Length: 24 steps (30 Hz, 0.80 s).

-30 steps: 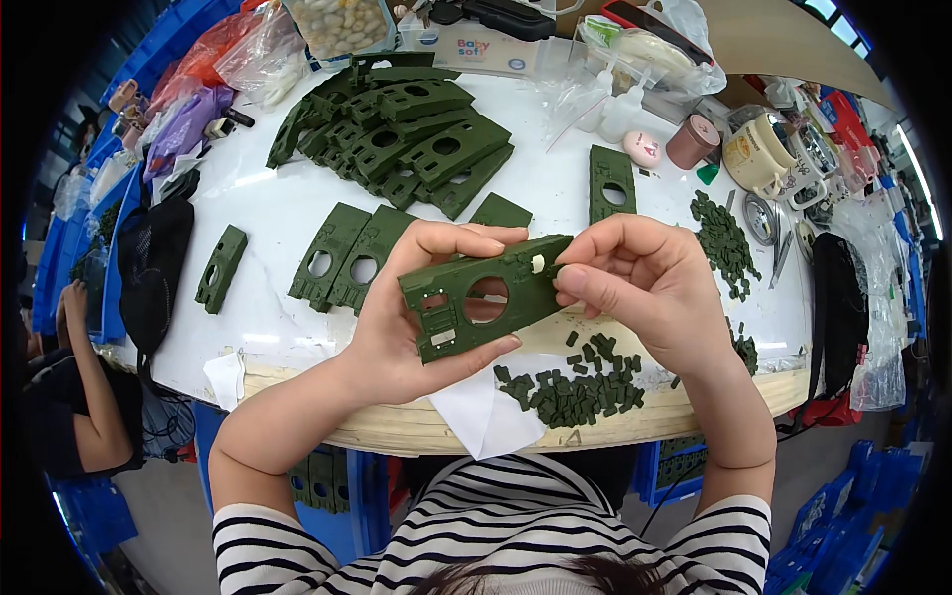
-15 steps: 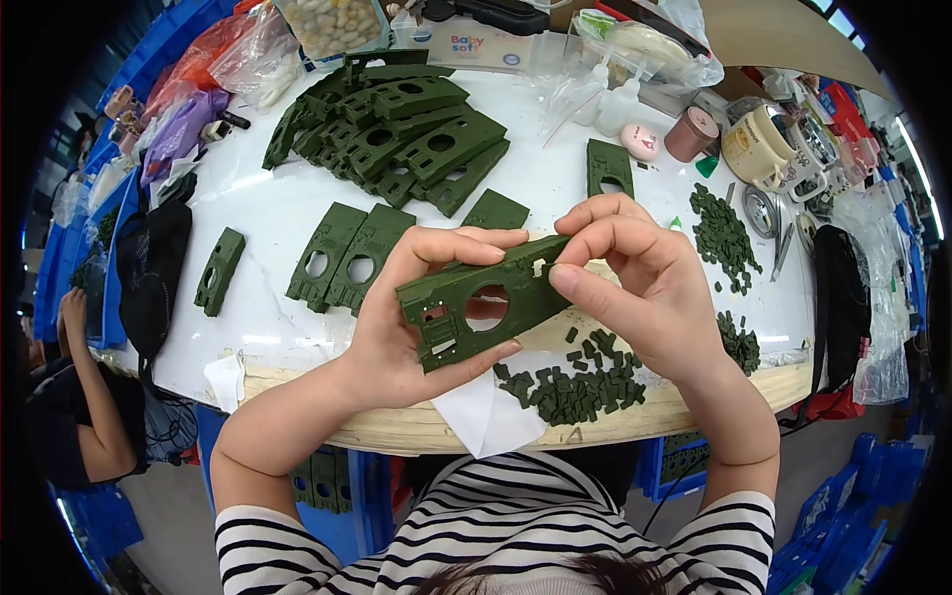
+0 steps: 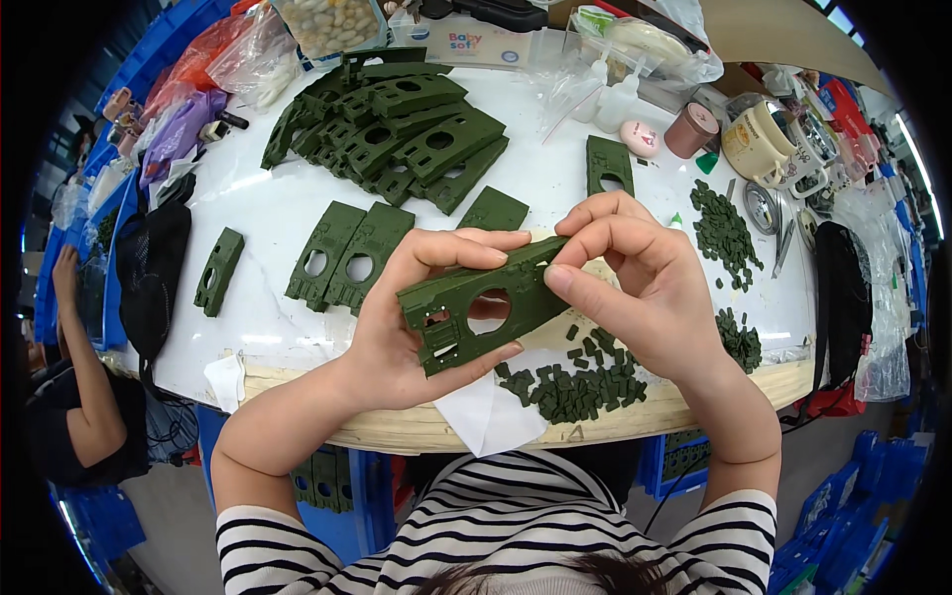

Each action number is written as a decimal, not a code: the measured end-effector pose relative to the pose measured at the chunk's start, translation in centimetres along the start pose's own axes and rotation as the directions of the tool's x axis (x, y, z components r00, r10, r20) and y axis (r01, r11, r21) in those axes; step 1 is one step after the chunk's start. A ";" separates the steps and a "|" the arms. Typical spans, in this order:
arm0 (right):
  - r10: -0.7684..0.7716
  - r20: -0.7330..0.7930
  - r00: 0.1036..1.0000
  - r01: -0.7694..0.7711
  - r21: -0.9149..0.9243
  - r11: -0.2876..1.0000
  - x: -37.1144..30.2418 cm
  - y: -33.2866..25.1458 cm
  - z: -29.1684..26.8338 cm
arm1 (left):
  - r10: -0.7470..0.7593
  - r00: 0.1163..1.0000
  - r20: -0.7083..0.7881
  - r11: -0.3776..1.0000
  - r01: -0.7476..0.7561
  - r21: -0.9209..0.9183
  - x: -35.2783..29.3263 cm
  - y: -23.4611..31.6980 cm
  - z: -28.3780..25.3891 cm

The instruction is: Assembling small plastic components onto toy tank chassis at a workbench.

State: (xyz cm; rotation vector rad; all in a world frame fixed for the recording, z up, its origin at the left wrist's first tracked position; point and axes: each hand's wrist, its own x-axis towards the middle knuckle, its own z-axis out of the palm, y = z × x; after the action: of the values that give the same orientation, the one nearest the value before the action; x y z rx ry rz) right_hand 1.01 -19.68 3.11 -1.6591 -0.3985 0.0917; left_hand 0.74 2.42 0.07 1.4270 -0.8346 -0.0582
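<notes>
A dark green plastic model tank hull with a large round hole is held tilted above the table's front edge. My left hand grips its left end, fingers along the top edge and thumb below. At the hull's far right end my right hand is closed, thumb and forefinger pinched at the surface; whatever small piece may be between them is hidden. Under my hands lies a heap of small dark green parts, beside a white paper sheet.
A stack of green hulls lies at the back, with further hulls left of my hands. More small parts lie right, near tweezers, a tape roll and a cream mug. A co-worker's arm shows at left.
The hull has turned slightly in my left hand. My right thumb has shifted a little to the left over its surface. At far left the co-worker's arm has risen.
</notes>
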 end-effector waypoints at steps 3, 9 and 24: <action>-0.003 -0.011 1.000 0.003 -0.026 1.000 0.0 0.0 0.1 | 0.005 1.000 0.000 1.000 -0.005 -0.004 0.0 -0.1 0.0; -0.090 -0.012 0.996 0.089 -0.109 0.990 0.0 0.4 0.1 | 0.017 1.000 -0.010 1.000 -0.016 0.015 -0.2 -0.3 0.1; -0.133 -0.024 0.991 0.129 -0.136 0.982 0.0 0.5 0.2 | 0.060 0.998 0.000 0.997 -0.060 0.047 -0.2 -0.4 0.0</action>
State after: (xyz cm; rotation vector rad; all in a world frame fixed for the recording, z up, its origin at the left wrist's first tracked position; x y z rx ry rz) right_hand 1.10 -19.52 2.55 -1.7593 -0.4968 -0.0622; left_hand 0.73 2.45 -0.36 1.4452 -0.8816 0.0081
